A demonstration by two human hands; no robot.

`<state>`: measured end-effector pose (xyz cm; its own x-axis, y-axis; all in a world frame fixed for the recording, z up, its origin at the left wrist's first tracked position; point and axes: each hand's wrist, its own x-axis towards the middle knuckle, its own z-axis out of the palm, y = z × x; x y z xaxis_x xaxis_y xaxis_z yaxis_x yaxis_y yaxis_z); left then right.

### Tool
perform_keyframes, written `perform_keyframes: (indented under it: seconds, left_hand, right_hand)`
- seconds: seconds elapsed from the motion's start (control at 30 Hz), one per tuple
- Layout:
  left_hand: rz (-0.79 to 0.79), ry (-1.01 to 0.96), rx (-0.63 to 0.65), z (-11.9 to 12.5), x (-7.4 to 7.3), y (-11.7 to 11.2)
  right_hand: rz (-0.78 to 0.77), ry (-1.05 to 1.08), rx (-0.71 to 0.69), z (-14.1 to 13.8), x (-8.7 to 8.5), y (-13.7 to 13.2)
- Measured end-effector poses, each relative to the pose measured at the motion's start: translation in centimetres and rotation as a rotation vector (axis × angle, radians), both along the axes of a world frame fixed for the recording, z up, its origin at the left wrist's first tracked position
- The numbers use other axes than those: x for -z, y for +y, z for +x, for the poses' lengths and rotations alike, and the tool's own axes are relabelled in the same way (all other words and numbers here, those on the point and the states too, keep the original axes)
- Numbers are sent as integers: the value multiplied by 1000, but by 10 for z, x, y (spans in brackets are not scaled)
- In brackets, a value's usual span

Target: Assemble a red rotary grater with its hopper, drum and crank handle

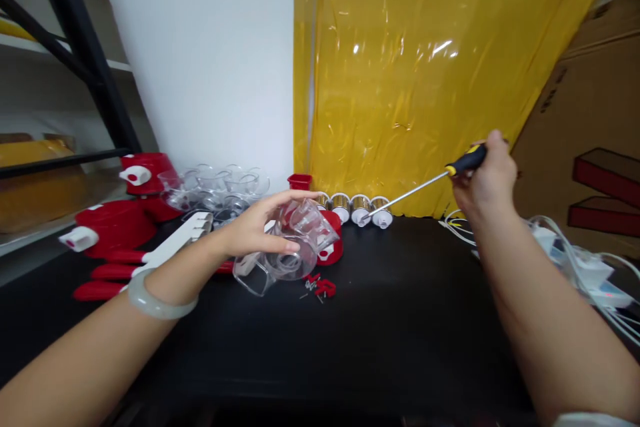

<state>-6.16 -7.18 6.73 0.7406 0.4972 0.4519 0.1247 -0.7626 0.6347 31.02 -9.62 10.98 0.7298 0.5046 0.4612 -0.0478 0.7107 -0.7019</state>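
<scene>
My left hand is wrapped round a clear plastic part with a round base, held above the table. Other transparent pieces lie close against it, and I cannot tell whether they are separate. In my right hand is a screwdriver with a black and yellow handle, its long shaft pointing left and down. The tip appears in front of the row of metal grater drums with white ends. Small red clips and several screws lie below the left hand. Behind that hand sits a red and white housing.
Red housings with white knobs stand at the left, beside red-tipped white handles. Clear cups and a small red container are at the back. White cables and power adapters lie right, before a cardboard box.
</scene>
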Motion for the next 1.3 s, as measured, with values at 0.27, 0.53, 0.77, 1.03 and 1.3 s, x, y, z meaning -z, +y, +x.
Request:
perform_keyframes:
  seconds: [0.27,0.53,0.77,1.03,1.3]
  left_hand:
    - [-83,11,-48,-20,21,10]
    - [-83,-16,-35,-20,34,21]
    - [-125,-54,-52,-19,43,27]
    - [-142,-46,15,-20,48,32]
    - [-143,4,48,-17,43,26]
  right_hand:
    - [-189,-174,-151,-51,53,26]
    - [-210,-60,-165,-48,69,33]
    - [-222,-106,-220,-50,76,34]
    - [-212,-146,-364,-48,77,35]
    - [-219,-190,-445,-46,77,37]
